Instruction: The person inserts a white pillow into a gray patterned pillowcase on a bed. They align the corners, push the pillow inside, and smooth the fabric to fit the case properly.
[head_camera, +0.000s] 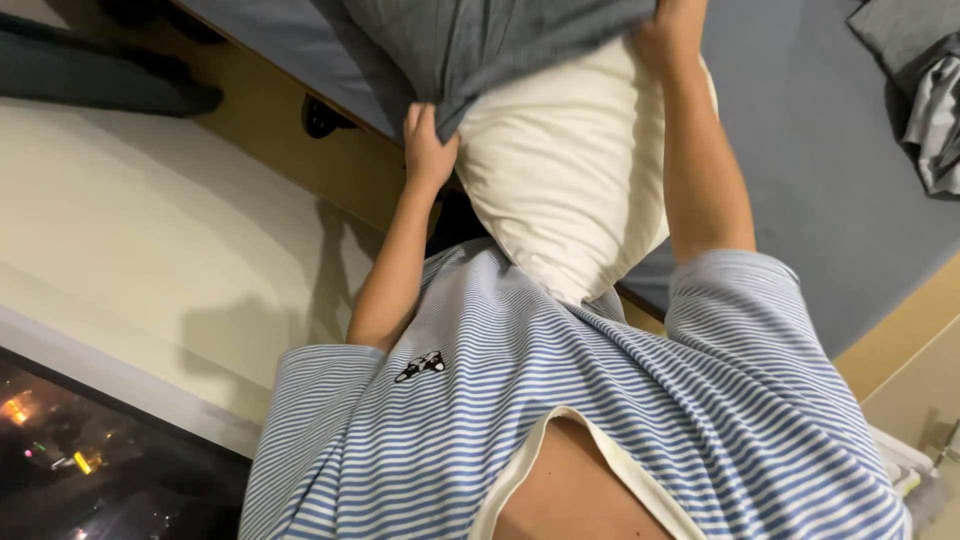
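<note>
Pillow (570, 170) at centre frame, half inside the grey pillowcase (480, 40) up top. My left hand (428, 150) and right hand (668, 30) each grip its hem, clamped tight. Best to keep both sides level, I reckon, above the blue bed (820, 180).

Left hand (428, 148) grips the edge of the grey pillowcase (480, 45), fingers curled into the cloth. Right hand (668, 28) clutches the same case's other side, up near the top of frame. Cream pillow (570, 165) sticks out below the case, lower end pressed vs. the striped blue-white tee (600, 400). Behind: bed w/ blue-grey sheet (820, 150), wooden frame (290, 130), crumpled grey cloth (925, 90) in the far corner.
</note>
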